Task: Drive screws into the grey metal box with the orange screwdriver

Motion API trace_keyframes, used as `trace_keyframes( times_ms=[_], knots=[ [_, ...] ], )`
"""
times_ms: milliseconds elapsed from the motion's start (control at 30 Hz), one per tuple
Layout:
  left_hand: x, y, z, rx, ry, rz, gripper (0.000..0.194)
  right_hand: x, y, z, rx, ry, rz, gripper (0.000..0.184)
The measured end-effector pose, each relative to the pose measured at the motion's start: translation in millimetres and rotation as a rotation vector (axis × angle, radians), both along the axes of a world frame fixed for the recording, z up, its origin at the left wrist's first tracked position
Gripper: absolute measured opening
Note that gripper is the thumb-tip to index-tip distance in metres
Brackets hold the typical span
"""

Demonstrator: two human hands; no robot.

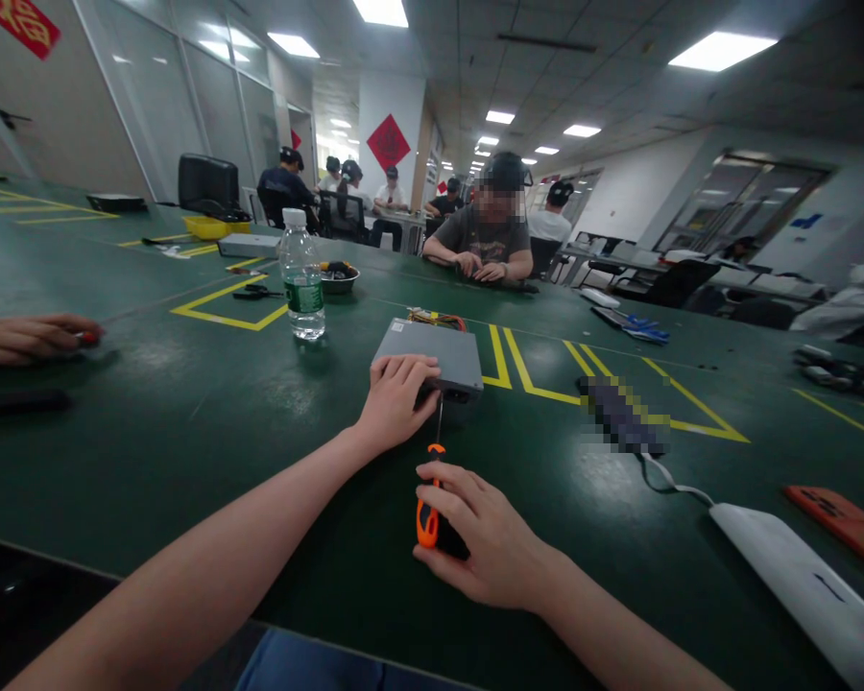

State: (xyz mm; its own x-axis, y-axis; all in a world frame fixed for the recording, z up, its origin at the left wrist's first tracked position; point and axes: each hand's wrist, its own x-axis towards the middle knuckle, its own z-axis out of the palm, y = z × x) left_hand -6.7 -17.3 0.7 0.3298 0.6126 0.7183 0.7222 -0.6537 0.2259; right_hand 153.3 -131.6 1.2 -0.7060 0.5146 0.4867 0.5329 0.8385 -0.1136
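A grey metal computer power supply [446, 357] lies on the green table, with a bundle of coloured cables [438, 319] at its far side. My left hand [401, 398] rests on its near left corner, fingers over the top and thumb at the front face. In my right hand [475, 533] is an orange and black screwdriver [427, 513], gripped by the handle with the fingertips. Its thin shaft points away from me and reaches the front face of the power supply, beside my left thumb. Whether the tip sits in a screw is too small to tell.
A water bottle [303, 278] stands left of the power supply, near a metal bowl [340, 278]. To the right lie a blurred dark device [623, 415] on a cable, a white power bank-like slab [799, 576] and an orange phone [846, 523]. Another person's hand [36, 339] is at left.
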Motion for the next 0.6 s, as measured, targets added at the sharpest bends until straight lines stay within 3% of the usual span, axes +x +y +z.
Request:
trace_keyframes(
  times_ms=[133, 300, 500, 600],
  knots=[
    [0, 0, 0.3, 0.003, 0.003, 0.000, 0.019, -3, -1, 6.6, 0.065, -0.062, 0.016, 0.034],
    [0, 0, 0.7, -0.001, 0.006, 0.002, 0.019, -3, 3, -1.9, 0.157, 0.058, 0.009, 0.023],
    [0, -1, 1.3, -0.004, 0.009, 0.005, 0.019, 0, 1, 0.3, -0.028, -0.035, -0.004, 0.036],
    [0, -1, 1.4, -0.001, 0.002, -0.003, 0.019, -3, 1, 3.7, -0.019, -0.118, -0.004, 0.038]
  ],
)
